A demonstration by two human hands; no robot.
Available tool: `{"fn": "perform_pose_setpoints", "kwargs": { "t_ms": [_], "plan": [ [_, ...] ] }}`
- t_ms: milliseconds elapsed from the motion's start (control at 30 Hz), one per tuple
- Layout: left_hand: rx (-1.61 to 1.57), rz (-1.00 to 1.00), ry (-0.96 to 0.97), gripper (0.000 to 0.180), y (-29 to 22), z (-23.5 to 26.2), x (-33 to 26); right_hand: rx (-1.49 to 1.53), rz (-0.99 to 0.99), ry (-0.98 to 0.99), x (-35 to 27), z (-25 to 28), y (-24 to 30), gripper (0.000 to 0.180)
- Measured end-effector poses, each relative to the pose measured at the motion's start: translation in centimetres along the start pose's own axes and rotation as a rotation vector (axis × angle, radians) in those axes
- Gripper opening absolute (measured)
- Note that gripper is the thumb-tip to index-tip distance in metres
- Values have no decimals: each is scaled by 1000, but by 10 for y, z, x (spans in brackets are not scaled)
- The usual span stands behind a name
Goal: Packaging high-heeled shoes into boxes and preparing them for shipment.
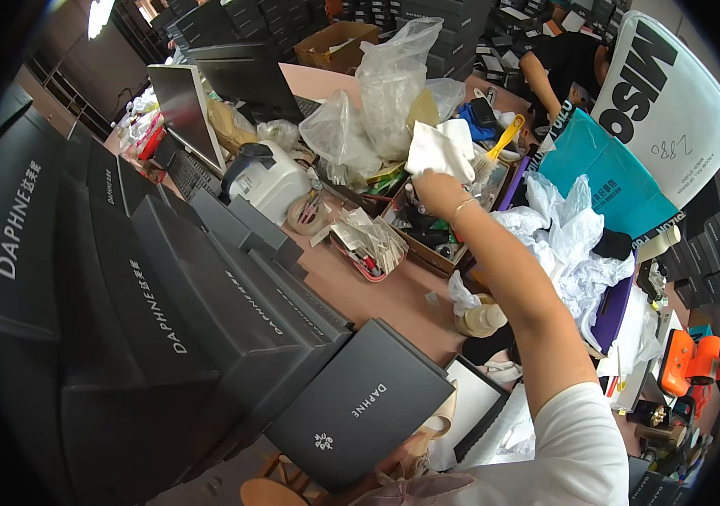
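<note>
My right hand (pixel 436 190) reaches far across the pink table (pixel 385 299) and grips a white cloth (pixel 440 148) above an open cardboard tray (pixel 427 253) full of small tools and pens. A gold bracelet circles that wrist. A yellow-handled brush (pixel 497 143) lies just right of the cloth. My left hand is out of view. Close to my body sits a dark grey shoe box lid (pixel 360 409) and an open box with a white inside (pixel 474 405).
A row of dark grey shoe boxes (pixel 166 295) lines the left side. Clear plastic bags (pixel 381 101), a laptop (pixel 208 93), a white label printer (pixel 271 181), a tape roll (pixel 308 215), crumpled white paper (pixel 575 244) and a teal bag (pixel 609 181) crowd the table. Another person (pixel 566 63) bends at the far right.
</note>
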State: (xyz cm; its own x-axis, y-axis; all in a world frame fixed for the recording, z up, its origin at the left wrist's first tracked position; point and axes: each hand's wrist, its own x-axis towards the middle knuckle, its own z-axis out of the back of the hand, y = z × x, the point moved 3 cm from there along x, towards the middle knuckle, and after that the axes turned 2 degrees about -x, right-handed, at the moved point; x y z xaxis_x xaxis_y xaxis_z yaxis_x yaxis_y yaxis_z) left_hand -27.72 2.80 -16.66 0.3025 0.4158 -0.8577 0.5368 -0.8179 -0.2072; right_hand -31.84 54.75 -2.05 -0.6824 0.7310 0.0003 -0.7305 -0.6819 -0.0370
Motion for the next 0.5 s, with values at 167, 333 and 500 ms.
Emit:
{"fn": "perform_pose_setpoints", "kwargs": {
  "t_ms": [167,333,500],
  "plan": [
    [10,-65,94,34,8,6,3,510,45,-432,-121,88,-17,25],
    [-50,-200,95,35,-11,-29,-29,950,-246,-217,-333,56,-5,25],
    [-33,-163,226,36,-19,-77,-75,1142,-473,-147,-494,38,47,18]
  ]
}}
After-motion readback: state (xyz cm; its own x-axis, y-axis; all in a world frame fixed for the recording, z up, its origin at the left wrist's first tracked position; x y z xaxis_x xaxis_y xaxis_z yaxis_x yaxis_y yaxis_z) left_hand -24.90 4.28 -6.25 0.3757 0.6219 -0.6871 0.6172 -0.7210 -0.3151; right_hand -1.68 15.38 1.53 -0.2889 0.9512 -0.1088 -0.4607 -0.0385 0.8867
